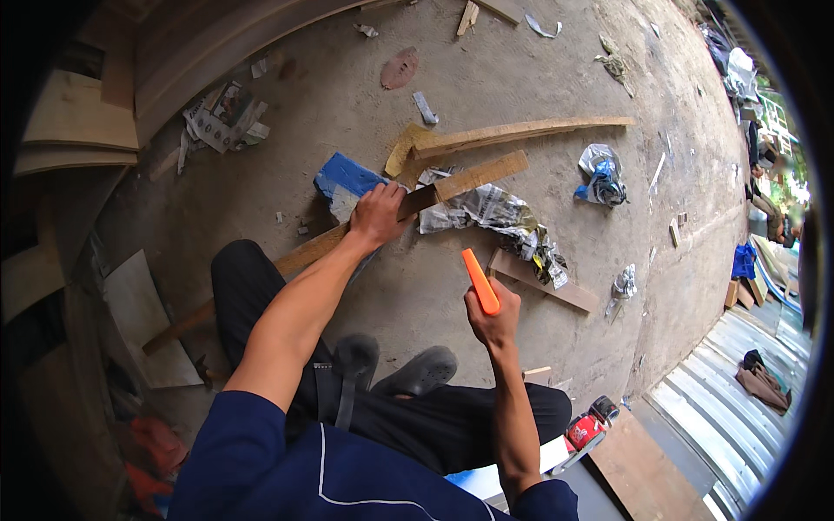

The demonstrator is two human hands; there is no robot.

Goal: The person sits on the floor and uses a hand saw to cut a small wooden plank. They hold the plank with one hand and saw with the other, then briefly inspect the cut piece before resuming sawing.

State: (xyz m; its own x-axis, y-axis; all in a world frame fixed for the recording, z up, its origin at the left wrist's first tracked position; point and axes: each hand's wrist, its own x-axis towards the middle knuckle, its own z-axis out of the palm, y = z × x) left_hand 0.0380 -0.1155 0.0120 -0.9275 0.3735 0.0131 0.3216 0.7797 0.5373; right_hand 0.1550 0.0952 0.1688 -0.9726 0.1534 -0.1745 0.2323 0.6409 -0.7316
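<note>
My left hand (378, 214) is closed over a long wooden strip (482, 174), which slants from beside my left leg up toward the far right. Just past my fingers the strip has a dark stretch. Under it, next to my hand, lies a blue-topped block (349, 179). My right hand (493, 314) is wrapped round a tool with a tapered orange body (480, 282), held above the floor, apart from the strip. What kind of tool it is I cannot tell. Crumpled newspaper (495, 211) lies beneath the strip's far part.
A second wooden strip (530, 132) lies beyond the first, and a short board (543, 282) lies right of my right hand. Balled paper (601, 176) and scraps litter the concrete floor. A red can (585, 430) stands by my right knee, near corrugated metal sheeting (721, 382).
</note>
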